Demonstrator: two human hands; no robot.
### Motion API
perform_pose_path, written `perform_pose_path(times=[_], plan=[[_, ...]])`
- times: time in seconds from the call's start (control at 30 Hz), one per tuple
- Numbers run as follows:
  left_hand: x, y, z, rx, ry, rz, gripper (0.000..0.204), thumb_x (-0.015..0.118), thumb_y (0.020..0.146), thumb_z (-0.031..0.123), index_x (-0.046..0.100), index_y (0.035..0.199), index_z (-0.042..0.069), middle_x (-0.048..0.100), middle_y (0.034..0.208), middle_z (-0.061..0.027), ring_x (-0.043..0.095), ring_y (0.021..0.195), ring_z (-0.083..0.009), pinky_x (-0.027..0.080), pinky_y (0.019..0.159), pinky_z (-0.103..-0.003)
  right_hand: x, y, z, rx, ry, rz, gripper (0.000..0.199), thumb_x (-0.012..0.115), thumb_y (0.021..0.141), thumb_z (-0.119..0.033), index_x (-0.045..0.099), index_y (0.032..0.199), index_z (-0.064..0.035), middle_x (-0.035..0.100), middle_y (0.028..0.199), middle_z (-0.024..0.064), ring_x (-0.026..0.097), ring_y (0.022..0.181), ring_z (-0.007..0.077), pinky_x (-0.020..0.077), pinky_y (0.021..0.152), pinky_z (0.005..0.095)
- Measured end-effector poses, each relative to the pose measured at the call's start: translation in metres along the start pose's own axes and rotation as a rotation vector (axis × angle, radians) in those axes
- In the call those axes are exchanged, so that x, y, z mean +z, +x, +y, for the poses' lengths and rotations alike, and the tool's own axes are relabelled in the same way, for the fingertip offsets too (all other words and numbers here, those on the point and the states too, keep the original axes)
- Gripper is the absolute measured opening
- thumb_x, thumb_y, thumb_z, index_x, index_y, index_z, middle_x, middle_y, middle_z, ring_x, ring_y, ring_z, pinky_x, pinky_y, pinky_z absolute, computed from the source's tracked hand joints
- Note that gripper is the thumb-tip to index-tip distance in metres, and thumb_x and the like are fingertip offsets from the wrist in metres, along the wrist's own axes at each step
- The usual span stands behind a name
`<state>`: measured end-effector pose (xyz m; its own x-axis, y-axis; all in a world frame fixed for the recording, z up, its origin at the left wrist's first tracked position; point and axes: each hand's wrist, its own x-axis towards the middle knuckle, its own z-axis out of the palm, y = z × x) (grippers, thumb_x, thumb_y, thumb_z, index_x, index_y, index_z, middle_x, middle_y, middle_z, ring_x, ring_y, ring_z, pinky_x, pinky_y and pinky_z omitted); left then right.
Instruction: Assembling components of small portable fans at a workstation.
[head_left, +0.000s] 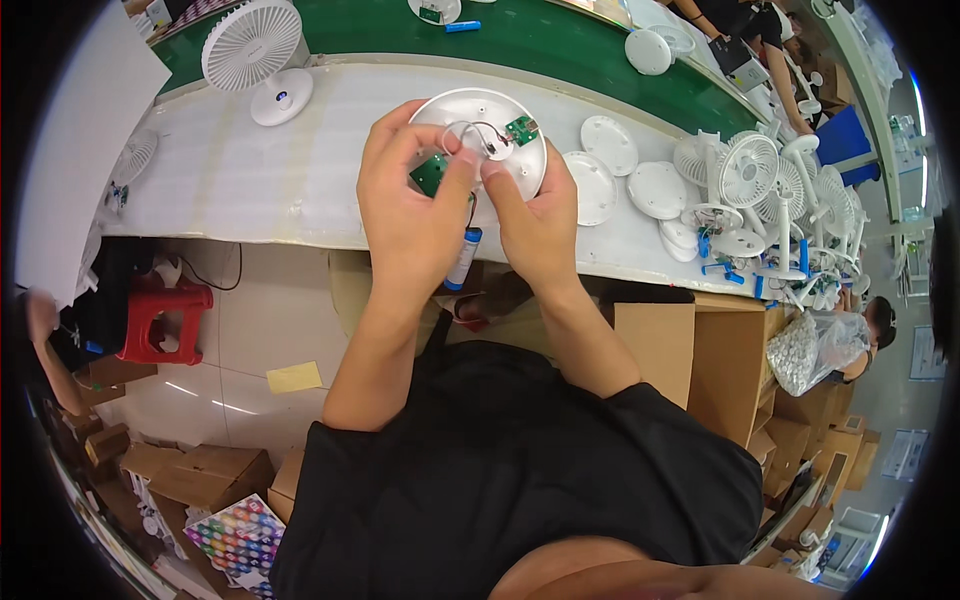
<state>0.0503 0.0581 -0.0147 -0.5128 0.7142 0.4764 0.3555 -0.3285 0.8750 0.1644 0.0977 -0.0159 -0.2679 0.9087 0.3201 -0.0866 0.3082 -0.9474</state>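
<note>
Between my hands, above the front of the white-covered bench, is a round white fan base (475, 103) with its hollow side facing up. My left hand (418, 190) is wrapped round its left side, with the thumb and index finger close together by the thin wires in the middle. My right hand (535, 220) grips the lower right rim, thumb pressed inside. A small green circuit board (521, 130) sits near the right rim. A larger green board (429, 175) shows partly behind my left fingers. Below the base, a blue cylindrical battery (463, 258) hangs between my wrists.
An assembled white fan (254, 60) stands at the back left. Several white discs (657, 190) lie right of my hands, beside a crowded group of fans (750, 170). A green conveyor belt (370, 32) runs behind the bench (250, 190). Cardboard boxes (722, 370) stand below, right.
</note>
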Motion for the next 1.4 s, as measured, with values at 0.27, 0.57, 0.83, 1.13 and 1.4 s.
perform_pose_path(times=[0.27,0.57,0.83,1.13,1.4], plan=[[0.006,-0.005,0.004,-0.212,-0.198,0.138,0.013,0.061,0.088,0.007,0.055,0.098,0.002,0.061,0.104,-0.0134,0.056,0.093,-0.0218,0.046,0.083,-0.031,-0.010,0.034,-0.015,-0.599,-0.491,0.026,0.024,0.069,0.078,-0.003,0.069,0.102,-0.0025,0.056,0.108,0.0092,0.056,0.084,0.0180,0.0458,0.073,0.0258],[0.009,-0.001,0.002,-0.161,-0.307,0.246,0.011,0.057,0.091,0.007,0.053,0.100,0.003,0.060,0.093,-0.0098,0.053,0.078,-0.0174,0.046,0.072,-0.028,0.007,0.051,-0.028,-0.541,-0.590,-0.195,0.014,0.072,0.075,-0.002,0.076,0.087,-0.0066,0.055,0.108,0.0073,0.054,0.088,0.0184,0.0466,0.075,0.0274],[0.006,0.002,-0.021,0.029,-0.067,0.239,0.016,0.057,0.091,0.010,0.053,0.105,0.002,0.059,0.089,-0.0096,0.052,0.072,-0.0179,0.046,0.067,-0.028,0.013,0.054,-0.027,-0.575,-0.576,-0.172,0.009,0.069,0.074,-0.001,0.074,0.080,-0.0054,0.054,0.102,0.0062,0.057,0.075,0.0200,0.0471,0.063,0.0283],[0.025,0.004,-0.015,0.114,-0.066,0.324,0.015,0.057,0.089,0.009,0.054,0.102,0.002,0.059,0.087,-0.0092,0.052,0.070,-0.0180,0.046,0.067,-0.029,0.006,0.051,-0.042,-0.656,-0.528,-0.172,0.007,0.070,0.074,-0.003,0.075,0.079,-0.0050,0.057,0.096,0.0060,0.054,0.070,0.0185,0.0458,0.062,0.0287],[0.013,0.014,-0.010,-0.007,-0.102,0.202,0.013,0.057,0.088,0.008,0.055,0.100,0.002,0.059,0.081,-0.0071,0.051,0.068,-0.0161,0.044,0.064,-0.026,0.005,0.061,-0.054,-0.305,-0.469,-0.140,0.008,0.070,0.073,-0.004,0.075,0.079,-0.0047,0.059,0.088,0.0059,0.053,0.068,0.0183,0.0438,0.059,0.0280]])
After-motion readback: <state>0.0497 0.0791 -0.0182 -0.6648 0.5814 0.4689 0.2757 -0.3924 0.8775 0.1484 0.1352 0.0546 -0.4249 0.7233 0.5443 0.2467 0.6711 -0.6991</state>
